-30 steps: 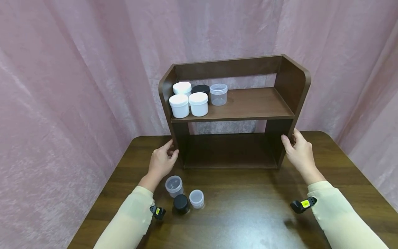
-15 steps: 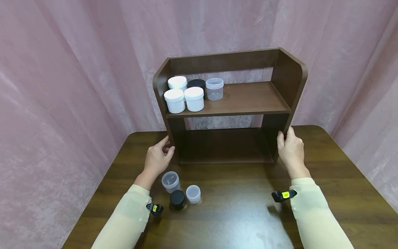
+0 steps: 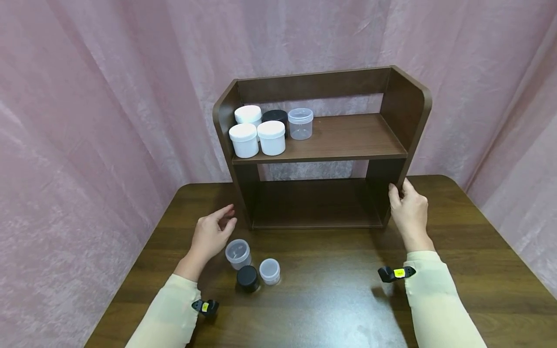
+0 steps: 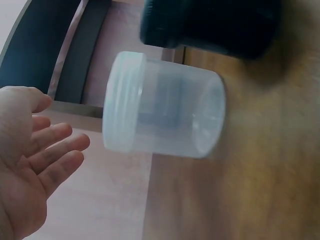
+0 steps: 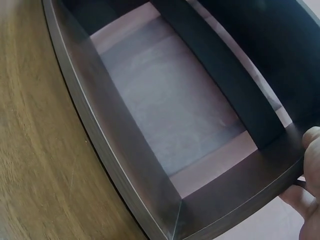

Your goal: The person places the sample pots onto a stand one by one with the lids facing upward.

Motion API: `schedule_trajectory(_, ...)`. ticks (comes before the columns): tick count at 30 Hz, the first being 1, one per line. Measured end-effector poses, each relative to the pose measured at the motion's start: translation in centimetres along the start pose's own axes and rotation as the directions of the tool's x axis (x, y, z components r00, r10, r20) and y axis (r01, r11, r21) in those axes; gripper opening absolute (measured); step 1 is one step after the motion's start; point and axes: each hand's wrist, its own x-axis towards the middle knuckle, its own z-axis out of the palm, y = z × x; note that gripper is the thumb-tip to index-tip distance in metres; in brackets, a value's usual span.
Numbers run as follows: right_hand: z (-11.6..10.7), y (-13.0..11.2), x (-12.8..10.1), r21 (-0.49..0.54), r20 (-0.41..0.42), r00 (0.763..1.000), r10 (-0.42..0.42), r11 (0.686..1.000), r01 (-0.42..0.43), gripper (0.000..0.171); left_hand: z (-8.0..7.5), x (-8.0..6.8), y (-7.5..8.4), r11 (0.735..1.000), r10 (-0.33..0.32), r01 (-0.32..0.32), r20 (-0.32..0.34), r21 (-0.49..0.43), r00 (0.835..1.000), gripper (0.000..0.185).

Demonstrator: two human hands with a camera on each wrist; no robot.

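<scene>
Beside the shelf (image 3: 322,145), right hand (image 3: 409,212) grips it.

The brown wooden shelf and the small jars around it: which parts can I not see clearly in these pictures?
- Black-lidded jar on the shelf, head view: body hidden behind the white jars.
- Black jar on the table, left wrist view: cut off by the top edge, blurred.
- Right hand, right wrist view: only fingertips show at the frame's right edge.
- Brown wooden shelf, head view: its back is hidden by its own boards.
</scene>
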Motion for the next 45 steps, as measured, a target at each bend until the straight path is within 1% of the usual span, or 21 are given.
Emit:
schedule_trajectory(4, 0.0, -0.1, -0.3, 0.014, -0.016, 0.999, 0.028, 0.999, -0.028, 0.020, -0.3, -1.2, -0.5, 1.000, -0.021, 0.021, 0.029, 0.008, 0.999, 0.035)
schedule_trajectory(7, 0.2, 0.0, -0.4, 0.022, -0.034, 0.998, 0.059, 0.998, -0.058, 0.021, -0.5, -2.0, -0.8, 1.000, -0.030, 0.030, 0.023, 0.000, 0.999, 0.033)
schedule_trajectory(12, 0.4, 0.3, -0.5, 0.049, -0.056, 0.994, 0.093, 0.995, -0.090, 0.020, -0.8, -2.9, -1.3, 0.999, -0.040, 0.041, 0.006, -0.017, 0.999, 0.033)
schedule_trajectory(16, 0.4, 0.4, -0.5, 0.085, -0.066, 0.992, 0.104, 0.992, -0.098, 0.021, -1.0, -3.4, -1.7, 0.998, -0.059, 0.060, 0.022, -0.037, 0.998, 0.033)
schedule_trajectory(21, 0.3, 0.4, -0.4, 0.122, -0.073, 0.992, 0.105, 0.988, -0.096, 0.021, -1.0, -4.0, -2.2, 0.992, -0.085, 0.091, 0.069, -0.085, 0.994, 0.038)
schedule_trajectory(24, 0.3, 0.5, -0.4, 0.140, -0.066, 0.992, 0.105, 0.986, -0.095, 0.021, -0.9, -4.7, -2.6, 0.984, -0.091, 0.109, 0.127, -0.143, 0.988, 0.045)
schedule_trajectory(26, 0.4, 0.6, -0.5, 0.142, -0.059, 0.993, 0.104, 0.985, -0.095, 0.021, -0.8, -5.2, -2.9, 0.979, -0.084, 0.114, 0.173, -0.170, 0.981, 0.050)
schedule_trajectory(29, 0.6, 0.8, -0.6, 0.136, -0.052, 0.993, 0.103, 0.986, -0.095, 0.022, -0.6, -5.8, -3.2, 0.975, -0.054, 0.099, 0.220, -0.199, 0.974, 0.054)
schedule_trajectory(33, 0.7, 1.0, -0.6, 0.135, -0.049, 0.994, 0.096, 0.987, -0.089, 0.023, -0.3, -6.1, -3.4, 0.971, 0.002, 0.053, 0.229, -0.233, 0.973, 0.053)
schedule_trajectory(36, 0.7, 1.0, -0.6, 0.142, -0.051, 0.994, 0.092, 0.986, -0.084, 0.023, -0.2, -6.1, -3.2, 0.968, 0.030, 0.030, 0.233, -0.249, 0.972, 0.055)
schedule_trajectory(38, 0.6, 1.0, -0.7, 0.141, -0.054, 0.994, 0.092, 0.987, -0.083, 0.023, -0.2, -6.1, -3.1, 0.968, 0.037, 0.026, 0.247, -0.248, 0.968, 0.057)
schedule_trajectory(40, 0.6, 1.0, -0.7, 0.138, -0.056, 0.994, 0.092, 0.987, -0.083, 0.023, -0.2, -6.0, -3.0, 0.970, 0.029, 0.039, 0.270, -0.242, 0.963, 0.058)
schedule_trajectory(43, 0.6, 1.1, -0.6, 0.132, -0.061, 0.994, 0.087, 0.988, -0.078, 0.023, -0.1, -5.8, -2.9, 0.969, 0.025, 0.053, 0.312, -0.241, 0.950, 0.058)
schedule_trajectory(45, 0.6, 1.1, -0.6, 0.133, -0.064, 0.994, 0.084, 0.988, -0.075, 0.023, -0.1, -5.7, -3.0, 0.971, 0.033, 0.050, 0.338, -0.234, 0.940, 0.057)
